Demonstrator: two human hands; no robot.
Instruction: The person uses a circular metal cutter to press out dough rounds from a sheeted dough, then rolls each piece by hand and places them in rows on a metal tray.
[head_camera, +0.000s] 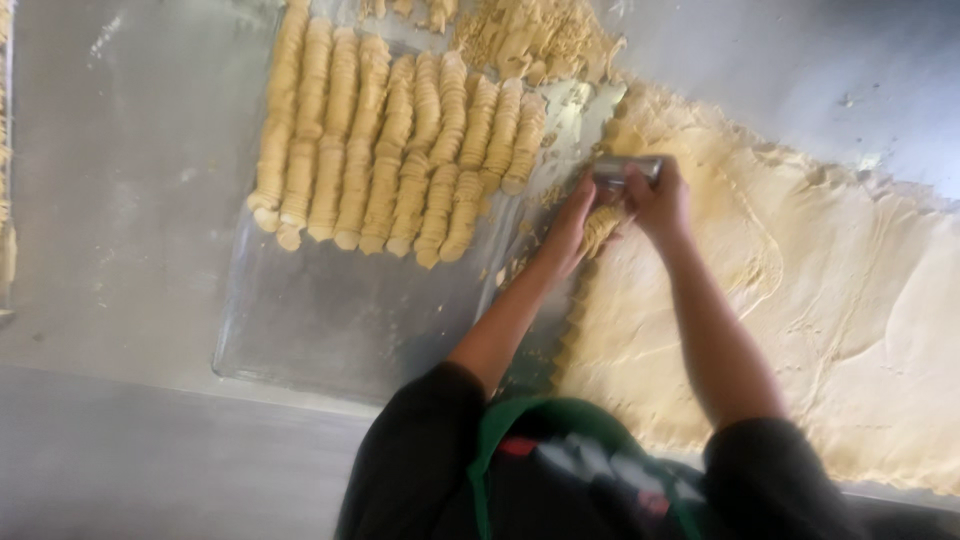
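Your right hand (655, 200) is clamped around a round metal cutter (627, 170) at the upper edge of the rolled dough sheet (800, 300), centre-right. Your left hand (570, 228) cups a short stack of cut rounds (600, 228) just beside it. The flat metal tray (330, 320), centre-left, holds overlapping rows of dough discs (400, 150).

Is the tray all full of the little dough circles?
No: the rows of dough rounds cover only the far part of the tray, and its near part is bare metal.
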